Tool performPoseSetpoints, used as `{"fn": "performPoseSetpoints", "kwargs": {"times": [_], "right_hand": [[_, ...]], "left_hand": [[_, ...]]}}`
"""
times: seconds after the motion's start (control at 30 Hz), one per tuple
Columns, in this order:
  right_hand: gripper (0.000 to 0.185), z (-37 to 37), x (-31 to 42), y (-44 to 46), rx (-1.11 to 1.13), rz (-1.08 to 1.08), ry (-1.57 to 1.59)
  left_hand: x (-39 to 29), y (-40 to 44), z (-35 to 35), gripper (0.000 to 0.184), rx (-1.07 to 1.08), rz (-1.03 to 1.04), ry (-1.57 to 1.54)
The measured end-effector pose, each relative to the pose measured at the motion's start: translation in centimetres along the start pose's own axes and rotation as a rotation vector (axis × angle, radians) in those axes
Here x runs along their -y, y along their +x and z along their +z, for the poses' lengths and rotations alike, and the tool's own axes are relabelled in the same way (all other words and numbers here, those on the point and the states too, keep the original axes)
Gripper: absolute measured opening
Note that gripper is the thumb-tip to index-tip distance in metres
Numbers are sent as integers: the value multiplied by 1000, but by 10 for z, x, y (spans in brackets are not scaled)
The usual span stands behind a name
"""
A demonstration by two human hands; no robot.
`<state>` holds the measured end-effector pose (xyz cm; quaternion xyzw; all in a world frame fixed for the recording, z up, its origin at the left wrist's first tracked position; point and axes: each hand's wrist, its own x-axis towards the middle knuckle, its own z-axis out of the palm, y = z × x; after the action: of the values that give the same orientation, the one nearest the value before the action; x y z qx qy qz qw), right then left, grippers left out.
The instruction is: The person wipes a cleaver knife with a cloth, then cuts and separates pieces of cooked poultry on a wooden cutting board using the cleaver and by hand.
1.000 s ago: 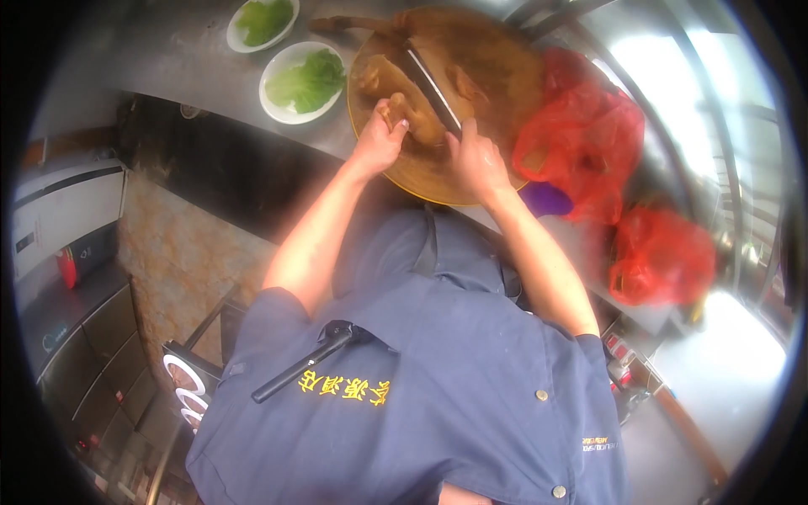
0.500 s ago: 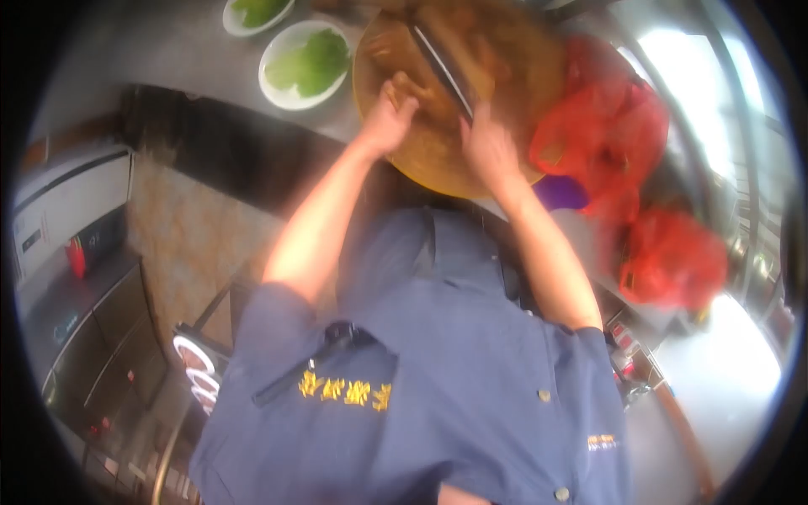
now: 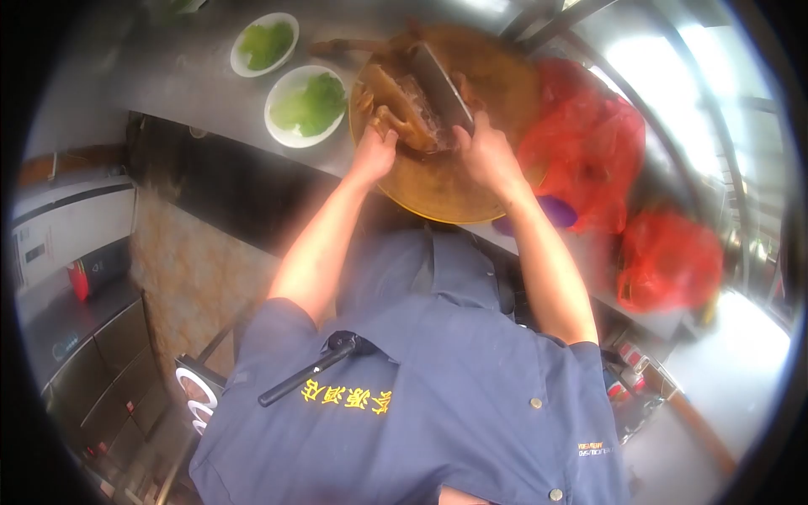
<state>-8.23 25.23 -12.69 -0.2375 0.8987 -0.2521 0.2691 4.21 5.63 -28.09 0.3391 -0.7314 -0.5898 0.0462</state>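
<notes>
On a round wooden chopping board (image 3: 450,189) lies a piece of cooked poultry (image 3: 402,105), brown-skinned with pale cut flesh facing the blade. My left hand (image 3: 375,156) is closed on its near left end. My right hand (image 3: 490,158) grips a cleaver (image 3: 443,87), whose broad blade points away and stands tilted beside the cut side. The cleaver's handle is hidden in my fingers. A smaller brown piece of meat shows just right of the blade, partly covered by it.
Two white bowls of lettuce, a nearer bowl (image 3: 276,133) and a farther bowl (image 3: 236,61), stand left of the board. Red plastic bags (image 3: 589,151) crowd its right side, with a purple object (image 3: 555,210) beneath. Another red bag (image 3: 671,261) sits nearer me.
The view has shifted, so board and bowls appear lower. The cut flesh of the poultry now shows beside the cleaver. Both hands keep their grips.
</notes>
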Motion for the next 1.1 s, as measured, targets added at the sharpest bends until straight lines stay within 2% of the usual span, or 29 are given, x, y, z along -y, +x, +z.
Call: {"fn": "performPoseSetpoints", "kwargs": {"times": [0.07, 0.17, 0.3, 0.37, 0.5, 0.57, 0.63, 0.67, 0.77, 0.8, 0.83, 0.9, 0.97, 1.0, 1.03, 1.1], "right_hand": [[41, -4, 12, -15, -127, 2, -67], [39, 1, 8, -34, -167, -27, -116], [37, 37, -26, -48, -128, -30, -205], [36, 44, -31, -49, -148, -25, -205], [36, 16, -4, -51, -177, -47, -236], [34, -11, 29, -54, -329, -154, -158], [32, -28, 51, -57, -526, -380, -14], [34, -33, 59, -58, -576, -425, 37], [36, 8, 13, -48, -500, -340, 162], [40, 30, -11, -42, -235, -23, -137], [43, 63, -56, -36, -151, 49, -137], [42, 41, -48, -41, -92, 63, -162], [42, 29, -37, -31, -89, 18, -153], [42, 28, -39, -46, -51, 14, -155], [42, 24, -38, -45, -29, 27, -135], [42, 14, -26, -48, -64, 20, -159]], "left_hand": [[-10, -6, 0, 48, 12, -28, -39], [-16, -9, 2, 47, -1, -21, -67], [-13, -8, 5, 46, -1, -12, -111], [-11, -6, 4, 46, -20, 12, 4], [-20, -13, 0, 47, -53, 136, -20], [-38, -22, -5, 48, -47, 41, 59], [-30, -20, -3, 50, -36, 49, 51], [-26, -17, -1, 52, -31, 67, 38], [-15, -12, 2, 53, -8, -38, 26], [-19, -16, 0, 53, 0, -49, 30], [-32, -20, -6, 51, 10, -31, 115], [-40, -7, -12, 50, -10, 20, 199], [-14, -16, -10, 48, -165, 212, 244], [-44, -23, -25, 48, 27, 80, 195], [-50, -24, -26, 50, 37, 17, 194], [-44, -24, -23, 49, -16, 78, 200]]}}
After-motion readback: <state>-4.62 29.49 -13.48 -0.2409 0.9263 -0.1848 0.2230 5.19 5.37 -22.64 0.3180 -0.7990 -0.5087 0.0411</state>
